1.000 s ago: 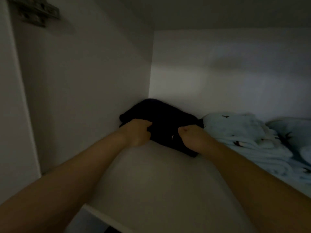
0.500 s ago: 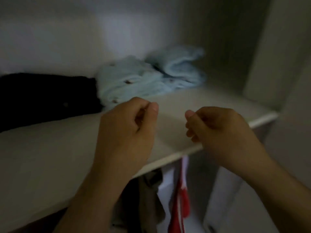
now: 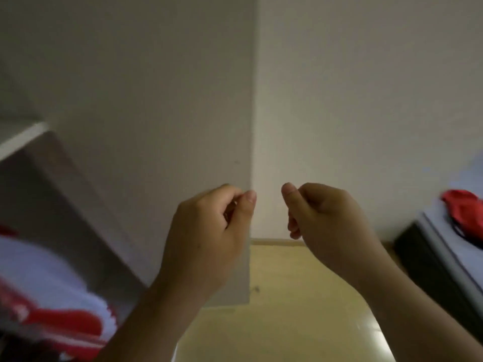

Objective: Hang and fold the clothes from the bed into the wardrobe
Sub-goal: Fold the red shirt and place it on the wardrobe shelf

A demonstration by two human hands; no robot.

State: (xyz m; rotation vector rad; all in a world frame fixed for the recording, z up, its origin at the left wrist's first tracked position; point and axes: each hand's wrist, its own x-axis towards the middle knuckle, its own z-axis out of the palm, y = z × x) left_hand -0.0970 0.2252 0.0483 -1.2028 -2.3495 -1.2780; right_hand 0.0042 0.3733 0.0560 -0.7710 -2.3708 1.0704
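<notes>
From the head camera, the open white-panelled wardrobe [image 3: 156, 105] fills the left half of the scene, its side panel ending in a vertical edge near the middle. Low in its shadowed compartment, under the pale front edge of a shelf [image 3: 23, 138], sit blurred white and red garments [image 3: 55, 293]; whether they hang or lie there, I cannot tell.

At the far right stands the bed [image 3: 439, 232], a pale sheet over a dark base, with a crumpled red garment [image 3: 461, 210] lying on top near the frame's edge. Between wardrobe and bed runs a yellowish wooden floor [image 3: 287, 317] up to a plain cream wall [image 3: 366, 100].

The left hand [image 3: 209, 231] and right hand [image 3: 329, 223] are raised side by side at the centre, apart from each other, each with fingers curled in and thumb laid over the forefinger, gripping nothing. The red garment lies well to the right of the right hand, untouched; the wardrobe's clothes sit low and left of the left hand.
</notes>
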